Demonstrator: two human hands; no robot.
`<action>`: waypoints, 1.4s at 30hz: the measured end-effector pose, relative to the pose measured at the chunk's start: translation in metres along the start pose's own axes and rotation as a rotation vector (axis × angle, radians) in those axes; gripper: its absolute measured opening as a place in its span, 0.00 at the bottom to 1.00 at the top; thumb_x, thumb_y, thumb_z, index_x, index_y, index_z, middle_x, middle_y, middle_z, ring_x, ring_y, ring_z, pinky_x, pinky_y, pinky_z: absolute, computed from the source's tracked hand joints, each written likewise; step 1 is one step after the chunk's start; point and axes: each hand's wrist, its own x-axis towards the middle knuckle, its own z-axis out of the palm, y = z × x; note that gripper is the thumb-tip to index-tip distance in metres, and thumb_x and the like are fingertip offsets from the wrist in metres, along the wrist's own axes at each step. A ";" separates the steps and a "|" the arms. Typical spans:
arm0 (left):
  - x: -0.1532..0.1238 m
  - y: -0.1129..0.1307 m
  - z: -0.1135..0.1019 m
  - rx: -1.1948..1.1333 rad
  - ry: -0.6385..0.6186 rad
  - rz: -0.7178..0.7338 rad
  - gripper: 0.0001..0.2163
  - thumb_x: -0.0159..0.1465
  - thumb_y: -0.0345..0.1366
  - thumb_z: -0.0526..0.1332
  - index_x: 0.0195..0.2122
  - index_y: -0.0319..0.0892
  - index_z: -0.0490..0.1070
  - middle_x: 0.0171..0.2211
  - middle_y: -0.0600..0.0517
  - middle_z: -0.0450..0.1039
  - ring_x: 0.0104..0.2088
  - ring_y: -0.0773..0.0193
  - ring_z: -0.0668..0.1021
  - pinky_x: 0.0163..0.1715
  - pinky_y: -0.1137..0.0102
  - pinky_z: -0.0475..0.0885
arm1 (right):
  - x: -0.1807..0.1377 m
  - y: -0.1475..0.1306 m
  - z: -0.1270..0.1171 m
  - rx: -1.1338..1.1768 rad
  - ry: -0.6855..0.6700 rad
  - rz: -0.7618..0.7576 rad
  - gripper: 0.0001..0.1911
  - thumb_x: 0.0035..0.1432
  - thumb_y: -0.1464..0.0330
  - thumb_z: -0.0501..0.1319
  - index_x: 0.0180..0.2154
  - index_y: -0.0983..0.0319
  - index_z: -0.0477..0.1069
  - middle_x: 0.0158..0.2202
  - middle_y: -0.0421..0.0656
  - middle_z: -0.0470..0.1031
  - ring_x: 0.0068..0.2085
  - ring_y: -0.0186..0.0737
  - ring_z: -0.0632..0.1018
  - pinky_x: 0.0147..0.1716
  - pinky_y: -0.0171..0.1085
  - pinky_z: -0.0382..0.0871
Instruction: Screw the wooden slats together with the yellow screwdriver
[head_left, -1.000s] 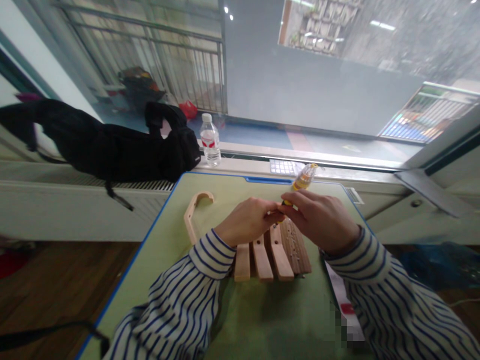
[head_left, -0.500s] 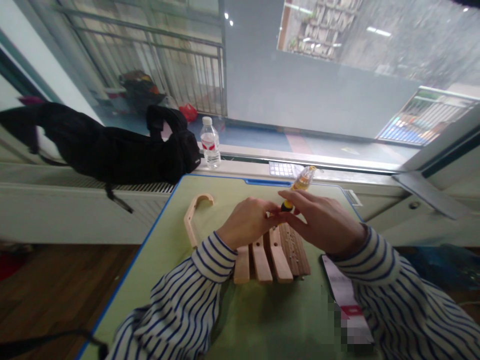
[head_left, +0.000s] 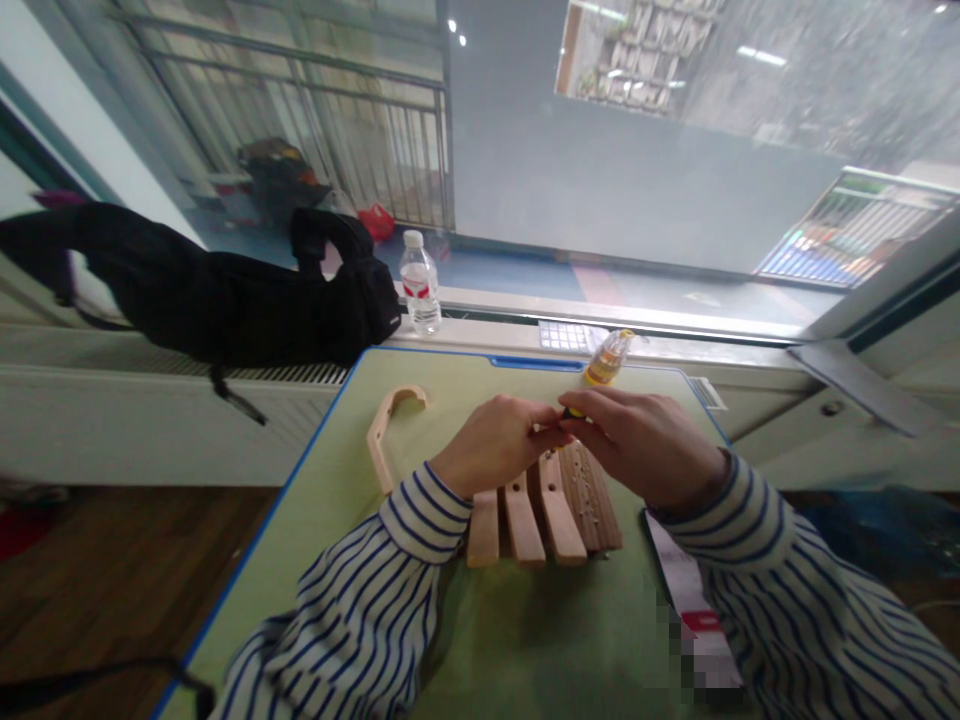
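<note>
My left hand [head_left: 495, 440] and my right hand [head_left: 646, 446] meet above a set of wooden slats [head_left: 541, 512] lying on the green table [head_left: 525, 630]. The right hand's fingers are closed on a small tool with a yellow and black tip [head_left: 573, 412], which points toward the left hand. My left hand's fingers are curled and pinched against that tip; what they hold is hidden. A curved wooden piece [head_left: 384, 430] lies to the left of my hands.
A small amber bottle [head_left: 607, 358] stands at the table's far edge. A clear water bottle [head_left: 420, 282] and a black bag [head_left: 217, 290] rest on the window sill. A phone [head_left: 686, 600] lies by my right forearm.
My right hand has drawn slightly back toward me and its fingers have closed over the tool's tip. The left hand has stayed put.
</note>
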 end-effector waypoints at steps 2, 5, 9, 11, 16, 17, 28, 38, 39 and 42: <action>0.000 -0.001 0.000 0.000 -0.009 0.003 0.13 0.62 0.43 0.53 0.33 0.41 0.73 0.25 0.53 0.72 0.26 0.68 0.71 0.24 0.76 0.60 | 0.000 0.000 0.001 -0.008 0.010 0.010 0.14 0.59 0.63 0.49 0.45 0.58 0.66 0.39 0.42 0.75 0.32 0.36 0.75 0.26 0.35 0.58; 0.000 -0.002 0.000 -0.001 -0.015 0.005 0.12 0.62 0.41 0.53 0.33 0.40 0.73 0.25 0.53 0.71 0.27 0.68 0.71 0.24 0.76 0.60 | 0.000 -0.002 0.004 -0.040 0.026 0.026 0.14 0.59 0.63 0.49 0.44 0.58 0.66 0.38 0.42 0.75 0.30 0.36 0.75 0.24 0.34 0.56; 0.000 -0.003 0.000 0.001 -0.019 0.014 0.12 0.62 0.39 0.53 0.33 0.40 0.73 0.25 0.53 0.70 0.25 0.69 0.69 0.24 0.76 0.59 | 0.000 -0.004 0.007 -0.080 0.055 0.054 0.14 0.59 0.62 0.49 0.44 0.58 0.67 0.36 0.42 0.76 0.28 0.35 0.74 0.23 0.34 0.53; 0.000 -0.002 -0.001 -0.002 -0.023 0.021 0.11 0.62 0.39 0.53 0.33 0.40 0.73 0.25 0.53 0.70 0.25 0.70 0.69 0.24 0.76 0.59 | -0.001 -0.005 0.007 -0.085 0.059 0.068 0.14 0.59 0.62 0.49 0.43 0.58 0.67 0.36 0.42 0.76 0.28 0.35 0.74 0.22 0.34 0.53; -0.001 -0.001 -0.002 0.002 -0.027 0.023 0.11 0.62 0.39 0.53 0.33 0.40 0.73 0.25 0.53 0.71 0.25 0.69 0.70 0.24 0.76 0.59 | 0.000 -0.006 0.006 -0.084 0.054 0.090 0.14 0.59 0.61 0.49 0.42 0.57 0.67 0.36 0.40 0.76 0.28 0.36 0.74 0.22 0.34 0.52; -0.001 0.000 -0.003 0.005 -0.023 0.015 0.11 0.62 0.39 0.53 0.33 0.41 0.73 0.25 0.53 0.72 0.25 0.69 0.70 0.24 0.76 0.59 | 0.000 -0.006 0.006 -0.085 0.052 0.091 0.14 0.59 0.60 0.49 0.42 0.57 0.67 0.36 0.40 0.76 0.28 0.36 0.74 0.22 0.34 0.51; -0.001 0.002 -0.002 0.032 0.050 -0.037 0.17 0.59 0.50 0.54 0.32 0.43 0.75 0.27 0.52 0.75 0.26 0.67 0.73 0.24 0.75 0.61 | 0.002 -0.006 0.000 -0.012 0.014 0.071 0.16 0.59 0.59 0.48 0.43 0.58 0.67 0.34 0.41 0.75 0.29 0.36 0.75 0.23 0.34 0.54; -0.001 0.001 -0.004 0.030 0.040 -0.023 0.15 0.61 0.47 0.53 0.33 0.43 0.74 0.27 0.52 0.74 0.26 0.68 0.73 0.25 0.75 0.61 | 0.005 -0.003 -0.009 0.030 -0.045 -0.018 0.15 0.60 0.65 0.47 0.46 0.57 0.65 0.41 0.41 0.74 0.36 0.38 0.75 0.30 0.36 0.61; -0.001 0.001 -0.003 0.029 0.039 -0.021 0.15 0.60 0.47 0.53 0.33 0.43 0.74 0.27 0.52 0.74 0.26 0.68 0.73 0.25 0.75 0.61 | 0.004 -0.003 -0.008 0.012 -0.038 -0.013 0.15 0.60 0.64 0.47 0.46 0.57 0.65 0.40 0.41 0.75 0.35 0.38 0.76 0.29 0.36 0.61; -0.001 0.000 -0.002 0.016 0.033 -0.016 0.16 0.60 0.49 0.53 0.33 0.43 0.74 0.27 0.53 0.74 0.27 0.68 0.72 0.25 0.75 0.61 | 0.003 -0.002 -0.005 -0.032 -0.019 0.004 0.14 0.59 0.64 0.48 0.45 0.57 0.65 0.39 0.41 0.75 0.32 0.37 0.76 0.26 0.35 0.59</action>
